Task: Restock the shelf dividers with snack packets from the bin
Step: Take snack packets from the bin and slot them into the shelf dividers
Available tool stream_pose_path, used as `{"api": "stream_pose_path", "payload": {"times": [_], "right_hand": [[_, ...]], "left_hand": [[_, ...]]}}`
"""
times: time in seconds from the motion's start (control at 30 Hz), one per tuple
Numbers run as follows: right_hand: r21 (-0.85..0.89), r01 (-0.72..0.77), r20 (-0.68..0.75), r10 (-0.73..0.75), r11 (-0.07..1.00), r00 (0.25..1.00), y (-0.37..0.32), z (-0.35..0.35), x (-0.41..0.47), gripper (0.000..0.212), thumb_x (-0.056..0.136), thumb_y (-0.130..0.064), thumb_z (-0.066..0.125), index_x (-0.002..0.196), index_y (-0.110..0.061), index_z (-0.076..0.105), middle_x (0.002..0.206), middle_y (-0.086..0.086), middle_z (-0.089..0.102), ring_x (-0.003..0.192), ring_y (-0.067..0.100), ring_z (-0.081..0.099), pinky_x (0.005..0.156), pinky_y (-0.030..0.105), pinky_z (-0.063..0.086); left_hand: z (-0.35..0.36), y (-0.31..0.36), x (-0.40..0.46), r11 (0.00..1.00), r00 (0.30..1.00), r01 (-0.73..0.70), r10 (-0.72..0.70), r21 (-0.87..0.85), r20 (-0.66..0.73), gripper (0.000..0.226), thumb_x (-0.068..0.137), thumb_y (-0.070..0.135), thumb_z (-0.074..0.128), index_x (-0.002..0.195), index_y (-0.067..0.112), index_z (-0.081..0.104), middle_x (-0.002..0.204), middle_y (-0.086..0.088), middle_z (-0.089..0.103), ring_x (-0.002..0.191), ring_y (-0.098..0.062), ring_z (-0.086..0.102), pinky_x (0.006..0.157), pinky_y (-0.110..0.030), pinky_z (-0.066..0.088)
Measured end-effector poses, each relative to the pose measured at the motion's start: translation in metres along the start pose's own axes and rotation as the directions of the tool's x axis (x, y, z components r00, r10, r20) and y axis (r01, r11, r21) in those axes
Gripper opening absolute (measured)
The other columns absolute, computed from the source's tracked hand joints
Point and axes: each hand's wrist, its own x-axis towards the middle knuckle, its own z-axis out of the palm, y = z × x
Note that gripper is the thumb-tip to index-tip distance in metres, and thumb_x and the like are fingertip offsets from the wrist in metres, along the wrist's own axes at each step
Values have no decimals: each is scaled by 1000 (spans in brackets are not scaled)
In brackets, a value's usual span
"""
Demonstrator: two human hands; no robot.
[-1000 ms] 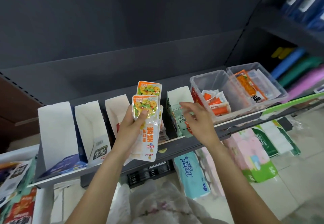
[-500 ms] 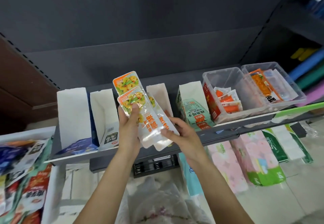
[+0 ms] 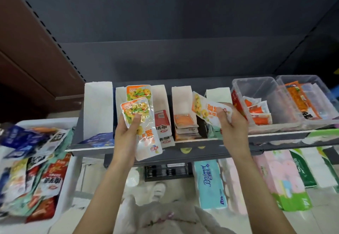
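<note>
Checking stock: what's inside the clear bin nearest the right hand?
The clear bin holds a few orange-and-white packets piled at its front; anything beneath them is covered.

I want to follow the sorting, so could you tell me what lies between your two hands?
In the head view, two white dividers, one holding red packets and one holding orange packets.

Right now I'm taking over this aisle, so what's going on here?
A person is restocking snack packets into the white dividers on the shelf. The left hand grips a stack of packets. The right hand holds one packet tilted in front of the dividers, not yet in a slot. The bin at the left is full of mixed packets.
</note>
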Motion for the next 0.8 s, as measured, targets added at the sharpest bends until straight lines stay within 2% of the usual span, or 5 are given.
{"api": "stream_pose_path", "payload": {"times": [0.17,0.37,0.6,0.7,0.8], "right_hand": [[-599,324,266,-199,732,943,-2,42,28,27,102,-25,38,122,-16,53,77,4,65,65,18,60,53,24,40],[-632,659,701,-63,407,710,13,65,29,30,98,-32,38,119,-21,56,105,-1,68,90,22,63,88,35,44],[-247,69,528,75,967,846,-12,56,7,55,84,-60,51,128,-26,49,118,-9,64,106,8,61,94,32,48],[161,-392,483,274,906,832,-22,74,-11,43,79,-29,74,112,-17,49,102,2,69,88,12,67,69,20,51],[428,-515,335,400,743,853,-19,77,-15,25,77,-3,73,96,-9,59,100,8,71,94,26,66,63,28,55]], "left_hand": [[4,6,10,999,998,-38,36,31,48,25,92,30,58,117,27,58,103,3,72,83,-14,72,72,-38,58],[8,9,25,993,995,-35,24,110,93,28,90,32,61,118,27,58,103,3,71,89,-19,71,82,-47,56],[26,7,32,998,998,-16,20,-53,61,37,86,18,67,119,19,50,106,-3,69,84,-19,71,70,-37,58],[42,11,32,988,996,-37,48,-150,72,35,85,13,68,113,18,49,112,-8,67,98,-25,67,80,-41,56],[51,15,34,983,993,-47,64,-178,94,39,84,15,70,116,18,49,115,-6,67,103,-24,66,88,-47,54]]}}
